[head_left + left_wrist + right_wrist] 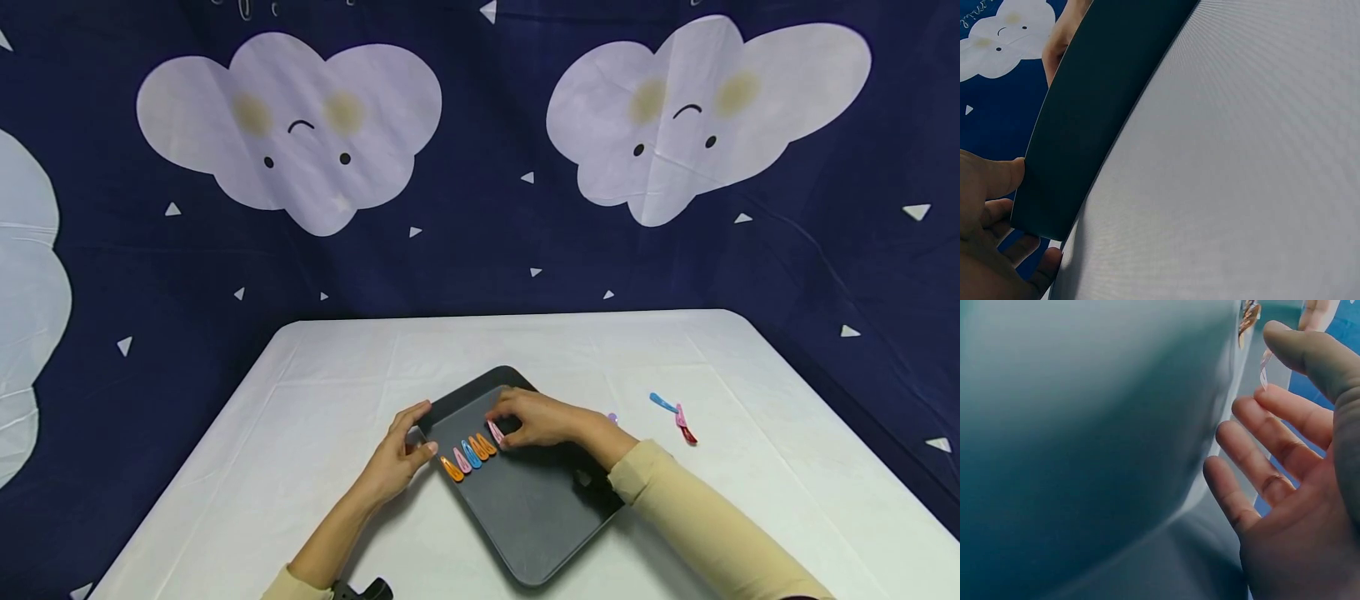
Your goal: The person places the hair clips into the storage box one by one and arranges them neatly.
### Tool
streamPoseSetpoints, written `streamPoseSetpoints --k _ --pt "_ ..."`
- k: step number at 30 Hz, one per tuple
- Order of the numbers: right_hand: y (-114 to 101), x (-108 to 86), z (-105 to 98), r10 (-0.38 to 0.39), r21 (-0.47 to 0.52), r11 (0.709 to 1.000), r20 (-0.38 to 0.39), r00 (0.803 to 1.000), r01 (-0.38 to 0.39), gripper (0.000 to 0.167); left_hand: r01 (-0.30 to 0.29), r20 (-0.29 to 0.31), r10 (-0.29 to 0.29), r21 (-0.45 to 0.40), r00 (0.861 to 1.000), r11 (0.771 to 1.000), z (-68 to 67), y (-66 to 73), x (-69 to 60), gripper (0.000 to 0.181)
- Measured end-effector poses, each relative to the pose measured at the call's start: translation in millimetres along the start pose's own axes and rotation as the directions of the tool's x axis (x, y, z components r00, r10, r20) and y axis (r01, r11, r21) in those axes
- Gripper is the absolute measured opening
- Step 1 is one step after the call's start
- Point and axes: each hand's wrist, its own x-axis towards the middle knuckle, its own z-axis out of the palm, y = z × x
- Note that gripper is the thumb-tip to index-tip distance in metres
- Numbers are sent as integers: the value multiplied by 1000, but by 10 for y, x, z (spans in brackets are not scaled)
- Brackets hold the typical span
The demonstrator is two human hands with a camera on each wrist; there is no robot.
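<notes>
A dark grey baking tray lies at an angle on the table. My left hand grips its left corner, and in the left wrist view the thumb touches the tray's rim. Over the tray, my right hand pinches a pink snap hair clip between thumb and index finger; the other fingers spread out in the right wrist view. Beside that clip runs a slanting row of hair clips: orange, pink, blue and two more orange ones.
Right of the tray, a blue clip, a pink clip and a red clip lie together on the white tablecloth. A small purple item shows partly behind the right forearm. A dark cloud-patterned curtain hangs behind.
</notes>
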Motion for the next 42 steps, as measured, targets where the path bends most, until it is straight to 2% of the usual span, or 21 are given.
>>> streamPoseSetpoints --k 14,26,33,42 --pt "18 22 58 17 -10 1000 27 999 -17 48 2 1 -2 -22 1000 1000 -3 10 -5 58" --pt "3 28 75 33 -17 999 41 999 -32 50 29 8 -29 5 1000 1000 -4 -15 4 60" --pt "8 29 85 28 -18 999 34 999 -27 50 -2 -4 2 9 1000 1000 0 -22 10 59" --pt "19 28 81 26 -16 1000 38 999 -26 52 1 2 0 -14 1000 1000 -2 5 7 59"
